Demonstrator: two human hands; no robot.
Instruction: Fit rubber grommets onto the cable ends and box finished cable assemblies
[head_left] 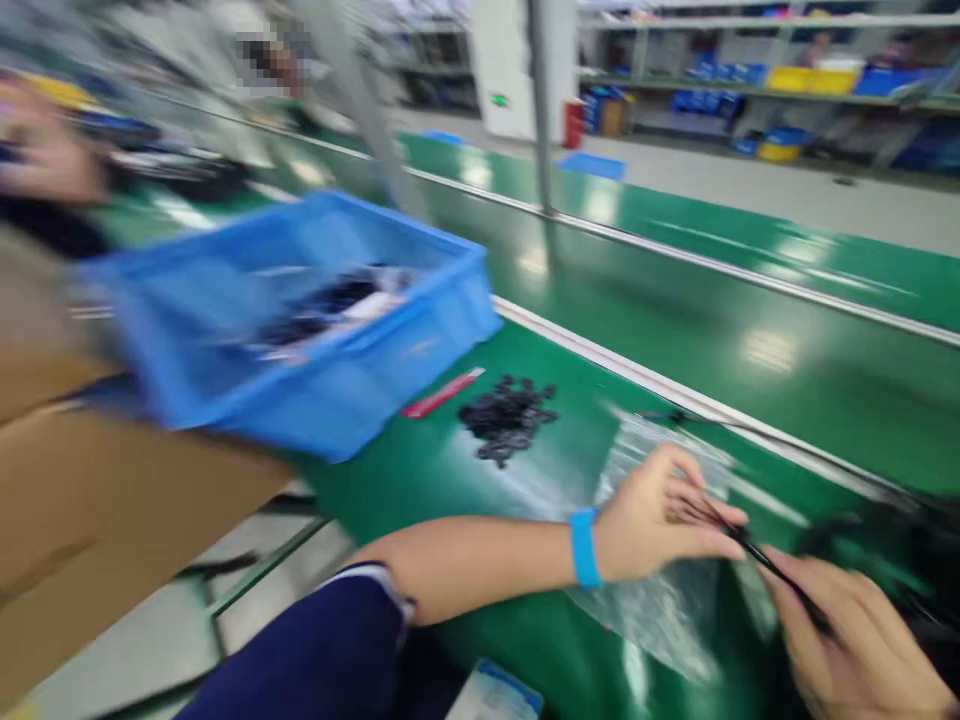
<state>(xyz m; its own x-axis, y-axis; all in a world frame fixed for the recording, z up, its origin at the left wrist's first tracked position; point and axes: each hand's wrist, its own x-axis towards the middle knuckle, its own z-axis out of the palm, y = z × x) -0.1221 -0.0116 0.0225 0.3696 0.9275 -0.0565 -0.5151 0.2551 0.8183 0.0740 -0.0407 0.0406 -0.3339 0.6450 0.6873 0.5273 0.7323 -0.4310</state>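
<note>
My left hand [660, 520], a blue band [585, 548] on its wrist, pinches one end of a thin black cable [772, 565], where finer dark wires show at the fingers. Farther along, the same cable runs through the closed fingers of my right hand [855, 625]. Beneath the hands, a clear plastic bag [667, 620] lies on the green table [525, 620]. Left of the bag sits a pile of small black parts [506, 418]. A dark bundle, probably more cable [892, 550], is blurred at the right edge.
A blue crate [420, 350] with dark items stands at the left, a red strip [442, 393] beside it. An open cardboard box [135, 520] fills the lower left. White rails [570, 345] border the green surface behind. Another person's hand [52, 150] shows far left.
</note>
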